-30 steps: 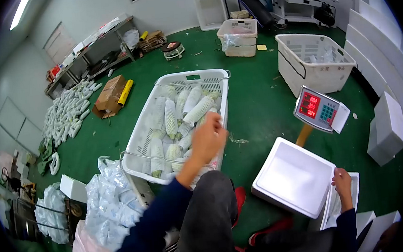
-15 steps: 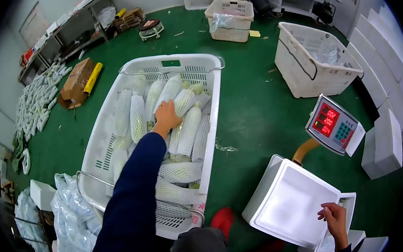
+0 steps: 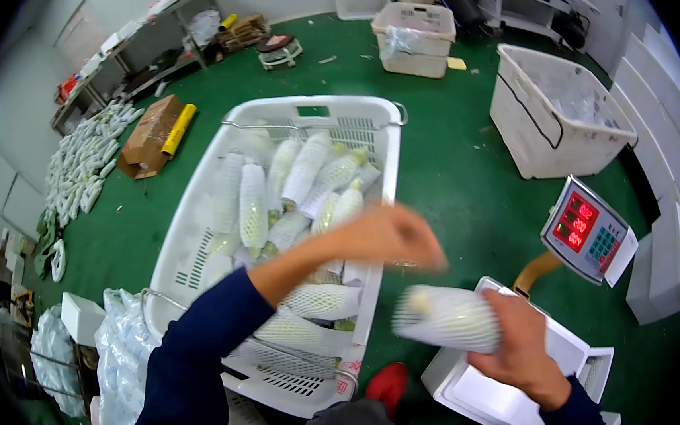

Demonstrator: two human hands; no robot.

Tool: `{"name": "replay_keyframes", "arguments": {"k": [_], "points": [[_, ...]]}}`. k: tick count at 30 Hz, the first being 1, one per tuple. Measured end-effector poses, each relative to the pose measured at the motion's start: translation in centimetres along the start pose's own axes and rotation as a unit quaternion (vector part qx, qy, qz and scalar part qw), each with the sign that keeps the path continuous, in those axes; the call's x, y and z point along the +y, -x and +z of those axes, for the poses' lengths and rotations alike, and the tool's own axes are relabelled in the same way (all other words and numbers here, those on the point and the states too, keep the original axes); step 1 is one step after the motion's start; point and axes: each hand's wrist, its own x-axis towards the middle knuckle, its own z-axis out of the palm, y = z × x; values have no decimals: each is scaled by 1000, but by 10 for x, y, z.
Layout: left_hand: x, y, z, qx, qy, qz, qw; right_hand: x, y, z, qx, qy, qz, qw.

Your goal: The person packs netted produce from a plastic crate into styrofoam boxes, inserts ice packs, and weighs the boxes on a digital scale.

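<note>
My right hand (image 3: 518,342) grips a pale vegetable in a white foam net sleeve (image 3: 448,320), held above a white foam box (image 3: 482,397). My left hand (image 3: 398,240) is just past the right rim of a large white plastic basket (image 3: 387,157), above and left of that vegetable. Motion smears its fingers, so whether they hold anything is unclear. Several more sleeved vegetables (image 3: 304,167) lie in the basket, some lengthwise and some crosswise, with greenish tips showing. My left forearm hides part of them.
A scale display (image 3: 585,229) with red digits stands behind the foam box. Beyond it is a white crate (image 3: 566,143) with clear plastic inside. Plastic bags (image 3: 124,365) lie left of the basket. A cardboard box (image 3: 150,139) and a heap of sleeved vegetables (image 3: 84,161) lie further left.
My left hand has come out of the basket, moving right. The right hand has risen from the foam box's edge and now holds a sleeved vegetable. The view has shifted slightly.
</note>
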Motion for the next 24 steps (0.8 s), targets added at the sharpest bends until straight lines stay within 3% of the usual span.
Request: {"name": "replay_keyframes", "arguments": {"k": [1,2,3,4,5,6,7,9,10,11,12,14,16,17,18,19,21,23,24], "points": [[-52,-14,-38,171,-27,30,984,25,31,0,1,-67,76,995],[-108,-18,-75,399,-310,-14,863,44,66,-3,-15,-108,180,978],[-182,-16,-111,455,-487,-39,744,62,102,-9,-32,-119,251,960],[-216,-13,-135,401,-425,-195,788,77,133,-7,-66,-121,309,941],[-243,-12,-157,320,-375,-354,795,94,168,-6,-94,-125,376,913],[-296,-8,-163,355,-485,-305,739,103,194,-1,-143,-115,415,891],[-307,-12,-157,407,-536,-277,685,109,207,9,-192,-117,437,871],[-278,-30,-140,442,-474,-367,667,117,221,40,-272,-124,415,859],[-279,-24,-151,434,-430,-376,697,116,228,60,-300,-103,399,860],[-291,-10,-172,432,-285,-325,791,116,231,74,-328,-84,378,862],[-308,2,-188,450,92,-313,831,115,234,79,-337,-100,353,867],[-260,27,-171,469,317,-208,798,112,235,83,-350,-127,296,880],[-225,62,-161,351,419,-132,827,116,231,76,-267,-61,171,946],[-186,67,-122,450,385,-108,799,119,225,68,-225,-25,106,968],[-149,75,-91,452,259,-85,849,111,200,46,-158,-34,120,980],[-95,72,-61,395,55,-23,917,102,169,17,-84,-17,61,994],[-1,36,-4,183,-158,37,970,59,119,-31,104,37,-49,993],[63,-20,59,-44,-242,148,958,7,91,-52,157,169,-40,972],[69,-36,111,2,-242,238,941,3,92,-50,116,211,-10,970]]}}
